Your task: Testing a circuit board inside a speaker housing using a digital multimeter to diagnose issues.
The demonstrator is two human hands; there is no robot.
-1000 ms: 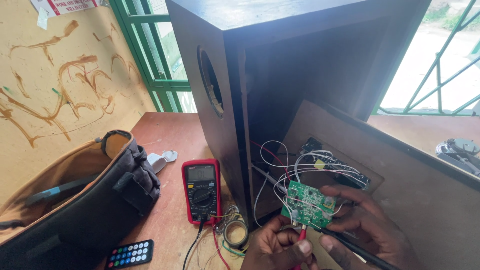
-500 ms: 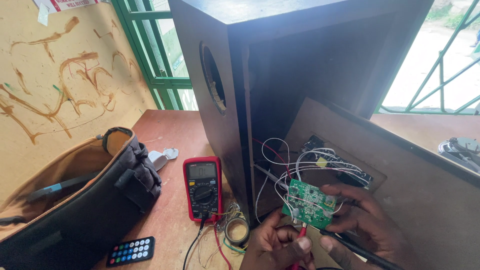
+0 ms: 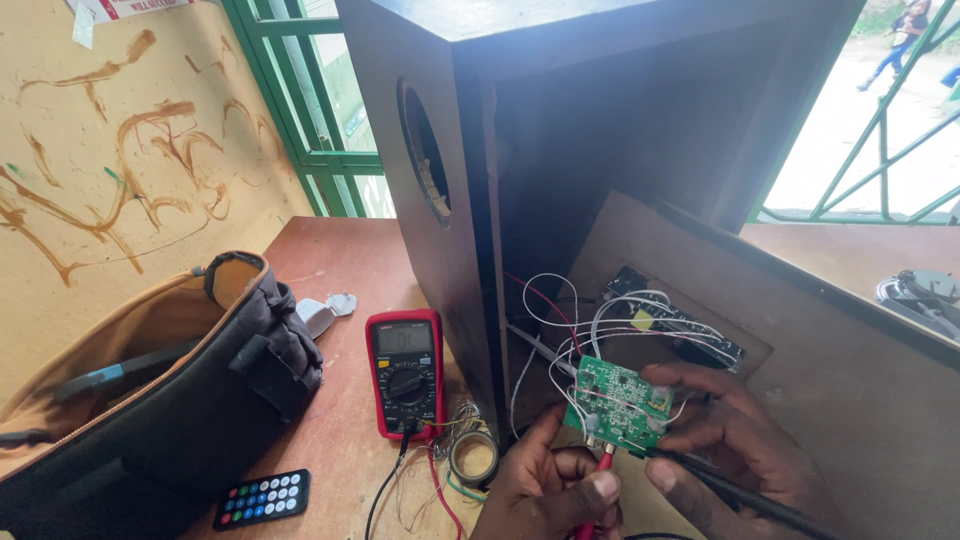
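The left hand (image 3: 545,480) is closed on a red probe (image 3: 601,468), the right hand (image 3: 725,440) pinches a black probe (image 3: 745,492) and steadies the green circuit board (image 3: 620,403), both tips touching its near edge. Probing looks underway; the board hangs wired beside the open speaker cabinet (image 3: 560,150), red multimeter (image 3: 406,372) left.

A red multimeter (image 3: 406,373) lies flat on the reddish wooden table (image 3: 335,270), just left of the tall dark speaker cabinet (image 3: 520,150). Left of the multimeter, an open black tool bag (image 3: 150,400) with a tan lining holds a blue-handled tool. A white plug (image 3: 325,312) rests between that bag and the multimeter's top. A small black remote control (image 3: 262,498) sits below and left of the multimeter; a tape roll (image 3: 473,457) lies below and right. Green window bars (image 3: 300,110) stand behind.
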